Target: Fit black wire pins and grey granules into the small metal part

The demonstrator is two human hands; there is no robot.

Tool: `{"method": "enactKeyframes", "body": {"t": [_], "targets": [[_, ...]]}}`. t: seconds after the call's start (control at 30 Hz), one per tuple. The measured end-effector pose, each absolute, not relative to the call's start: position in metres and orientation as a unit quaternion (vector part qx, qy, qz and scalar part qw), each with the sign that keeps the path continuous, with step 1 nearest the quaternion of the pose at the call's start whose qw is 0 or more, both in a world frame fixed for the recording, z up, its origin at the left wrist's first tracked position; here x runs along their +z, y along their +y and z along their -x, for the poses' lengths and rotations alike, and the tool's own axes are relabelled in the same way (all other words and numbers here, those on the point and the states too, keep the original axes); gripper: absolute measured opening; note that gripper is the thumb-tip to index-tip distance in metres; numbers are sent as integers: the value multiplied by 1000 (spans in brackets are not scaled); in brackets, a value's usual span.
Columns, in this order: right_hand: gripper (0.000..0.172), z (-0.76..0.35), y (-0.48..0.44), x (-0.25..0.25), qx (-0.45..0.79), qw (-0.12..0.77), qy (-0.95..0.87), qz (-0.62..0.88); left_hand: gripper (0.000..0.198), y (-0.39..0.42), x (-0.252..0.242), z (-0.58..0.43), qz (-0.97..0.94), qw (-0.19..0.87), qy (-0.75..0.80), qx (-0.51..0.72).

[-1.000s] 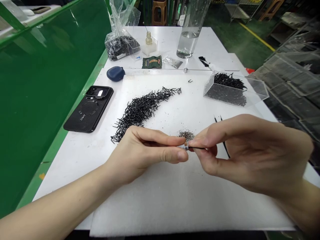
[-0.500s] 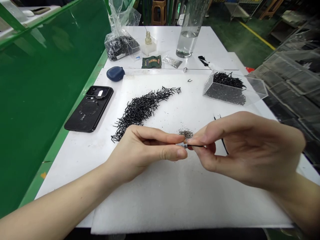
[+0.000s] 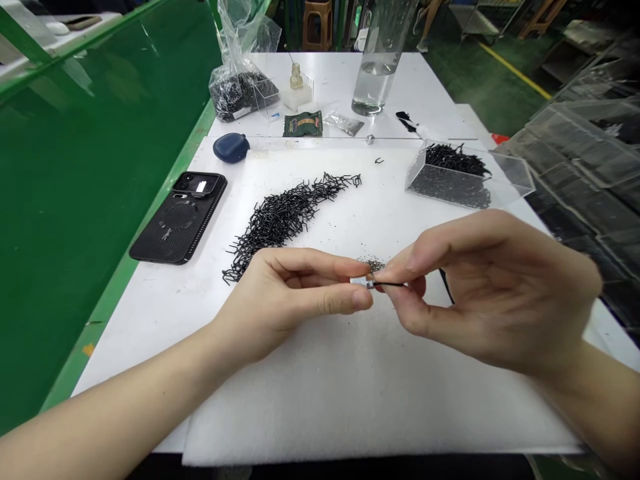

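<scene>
My left hand (image 3: 295, 293) is closed in a pinch, thumb and forefinger on a tiny silver sleeve (image 3: 363, 283). My right hand (image 3: 480, 287) is pinched too, holding a thin black wire piece (image 3: 393, 285) whose end meets the sleeve. Both hands hover over a white foam sheet (image 3: 350, 393). Just behind the fingertips lies a small heap of tiny silver parts (image 3: 373, 265). A long pile of black bent wire pieces (image 3: 285, 217) lies left of centre on the sheet. Black tweezers (image 3: 445, 283) show partly behind my right hand.
A clear tray of black wire pieces (image 3: 457, 177) stands at the right. A black phone (image 3: 177, 217) and a blue case (image 3: 231, 147) lie at the left by the green panel (image 3: 75, 167). Further back are a bag of parts (image 3: 240, 87), a small bottle (image 3: 297, 77) and a water container (image 3: 375, 80).
Both hands have risen slightly and stayed pinched together on the sleeve and wire; the view shifted a little. Nothing else has moved.
</scene>
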State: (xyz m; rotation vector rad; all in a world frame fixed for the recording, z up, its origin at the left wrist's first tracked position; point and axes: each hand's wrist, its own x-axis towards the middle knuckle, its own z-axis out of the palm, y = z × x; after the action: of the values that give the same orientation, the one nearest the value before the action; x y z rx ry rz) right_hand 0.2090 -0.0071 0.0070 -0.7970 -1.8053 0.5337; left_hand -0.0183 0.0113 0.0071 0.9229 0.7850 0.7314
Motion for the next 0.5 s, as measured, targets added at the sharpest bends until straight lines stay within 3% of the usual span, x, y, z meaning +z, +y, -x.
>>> {"method": "enactKeyframes", "body": {"t": [0.37, 0.5], "targets": [[42, -203, -10, 14, 231, 549, -712, 371, 25, 12, 5, 16, -425, 761, 342, 351], [42, -204, -6, 20, 239, 578, -638, 449, 28, 9, 8, 13, -482, 701, 355, 386]]}}
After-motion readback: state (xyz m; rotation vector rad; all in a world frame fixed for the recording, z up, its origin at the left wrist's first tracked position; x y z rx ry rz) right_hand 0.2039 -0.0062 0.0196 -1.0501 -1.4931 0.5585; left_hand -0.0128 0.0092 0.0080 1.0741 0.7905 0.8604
